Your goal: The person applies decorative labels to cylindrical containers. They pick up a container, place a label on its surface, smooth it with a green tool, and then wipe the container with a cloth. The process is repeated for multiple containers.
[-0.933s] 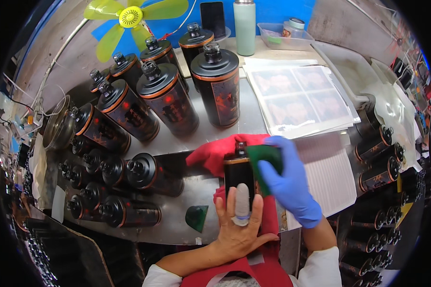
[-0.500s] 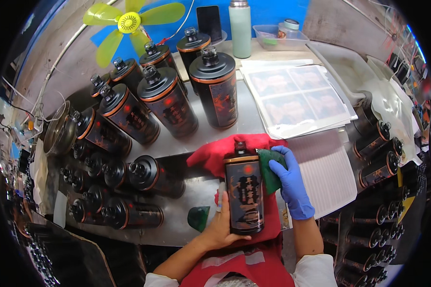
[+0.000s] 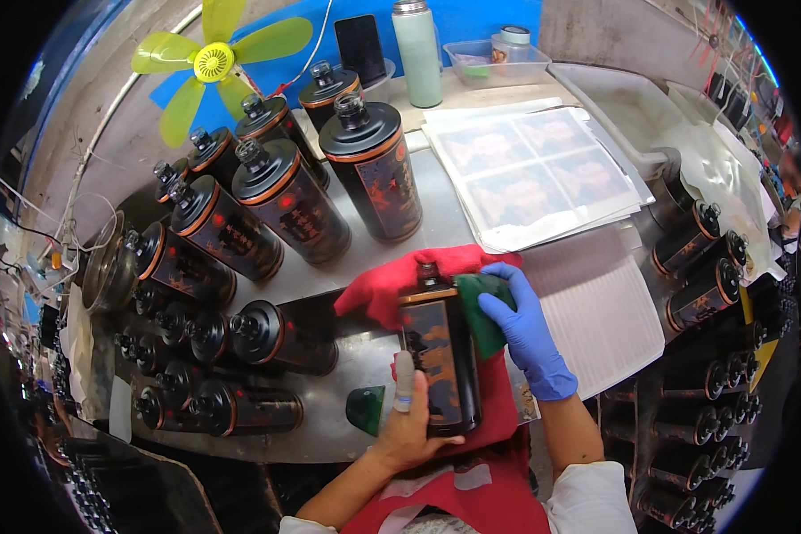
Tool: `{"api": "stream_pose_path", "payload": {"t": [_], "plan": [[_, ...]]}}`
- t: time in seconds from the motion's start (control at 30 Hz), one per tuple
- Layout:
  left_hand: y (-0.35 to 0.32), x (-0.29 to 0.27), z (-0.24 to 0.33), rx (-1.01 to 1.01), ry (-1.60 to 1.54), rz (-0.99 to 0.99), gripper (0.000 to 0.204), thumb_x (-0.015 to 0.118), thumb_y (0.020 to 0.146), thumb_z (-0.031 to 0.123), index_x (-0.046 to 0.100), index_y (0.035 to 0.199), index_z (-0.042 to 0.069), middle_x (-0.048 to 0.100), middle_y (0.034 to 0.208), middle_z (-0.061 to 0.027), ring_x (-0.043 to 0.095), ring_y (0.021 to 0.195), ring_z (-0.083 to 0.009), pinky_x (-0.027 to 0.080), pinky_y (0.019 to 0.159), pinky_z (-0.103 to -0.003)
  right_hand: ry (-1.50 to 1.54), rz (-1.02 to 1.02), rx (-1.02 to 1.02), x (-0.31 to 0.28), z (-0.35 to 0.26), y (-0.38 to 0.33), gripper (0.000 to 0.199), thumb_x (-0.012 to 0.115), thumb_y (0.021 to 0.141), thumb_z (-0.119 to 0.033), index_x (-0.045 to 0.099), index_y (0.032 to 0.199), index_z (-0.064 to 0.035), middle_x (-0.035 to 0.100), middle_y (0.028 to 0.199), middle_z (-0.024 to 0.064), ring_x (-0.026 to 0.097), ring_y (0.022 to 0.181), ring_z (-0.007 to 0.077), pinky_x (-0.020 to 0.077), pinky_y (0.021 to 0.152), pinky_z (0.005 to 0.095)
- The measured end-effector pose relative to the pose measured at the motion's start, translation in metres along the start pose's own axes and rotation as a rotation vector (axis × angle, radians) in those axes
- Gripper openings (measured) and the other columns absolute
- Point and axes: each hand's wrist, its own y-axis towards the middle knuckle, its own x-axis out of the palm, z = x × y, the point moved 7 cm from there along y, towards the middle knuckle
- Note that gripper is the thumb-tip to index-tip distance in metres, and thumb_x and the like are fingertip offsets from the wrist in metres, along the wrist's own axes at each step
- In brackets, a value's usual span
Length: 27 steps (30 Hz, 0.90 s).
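My left hand, bare with covers on a finger or two, is wrapped round the lower left side of a black glass bottle. The bottle stands nearly upright, its neck away from me, with an orange ring and a dark decorated label. My right hand, in a blue glove, pinches a dark green flat piece against the bottle's upper right side. Beneath and behind the bottle spreads a red cloth. A second green piece lies on the metal table left of my left hand.
Several similar bottles stand or lie at the left, one tall bottle nearest the middle. Stacked printed sheets and lined white paper cover the right. Behind are a yellow fan, a flask and a clear tub. More bottles lie at right.
The bottle has turned in my left hand, so its red dot and label have shifted left. The green piece stays at its right side. The whole view has shifted slightly.
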Motion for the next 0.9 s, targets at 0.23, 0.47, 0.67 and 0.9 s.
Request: {"api": "stream_pose_path", "payload": {"t": [0.23,0.47,0.67,0.9], "plan": [[0.011,-0.029,0.038,0.063,0.383,-0.047,0.12,0.074,0.069,0.046,-0.005,0.137,-0.013,0.023,0.139,-0.035,0.03,0.127,-0.049,0.017,0.105,-0.057,-0.062,0.09,-0.03,-0.02,0.014,-0.004,0.035,0.062,0.081,-0.011,0.049,0.113,-0.0042,0.058,0.103,0.0093,0.056,0.092,0.016,0.0462,0.08,0.0286],[0.028,-0.003,0.052,0.183,0.453,0.019,0.088,0.074,0.07,0.04,0.033,0.134,-0.006,0.032,0.134,-0.0346,0.031,0.126,-0.0496,0.021,0.102,-0.059,-0.184,-0.004,-0.195,0.011,-0.022,-0.004,0.034,0.06,0.084,-0.014,0.048,0.114,-0.0055,0.057,0.099,0.0108,0.057,0.091,0.0183,0.0458,0.08,0.0299],[-0.022,-0.004,-0.019,-0.113,-0.076,0.064,0.106,0.075,0.07,0.041,0.013,0.139,-0.009,0.023,0.137,-0.0382,0.022,0.128,-0.0538,0.023,0.103,-0.055,0.058,0.053,0.046,-0.016,0.026,-0.004,0.032,0.06,0.083,-0.01,0.049,0.113,-0.0051,0.054,0.104,0.0062,0.053,0.094,0.0134,0.0446,0.083,0.0267],[0.027,-0.007,0.046,0.182,0.423,0.058,0.092,0.075,0.069,0.041,0.031,0.133,-0.009,0.03,0.133,-0.0377,0.029,0.125,-0.0521,0.024,0.102,-0.056,-0.117,0.007,-0.088,0.008,-0.024,-0.007,0.032,0.061,0.083,-0.012,0.05,0.112,-0.005,0.055,0.105,0.0077,0.054,0.095,0.015,0.0451,0.082,0.0276]]}}
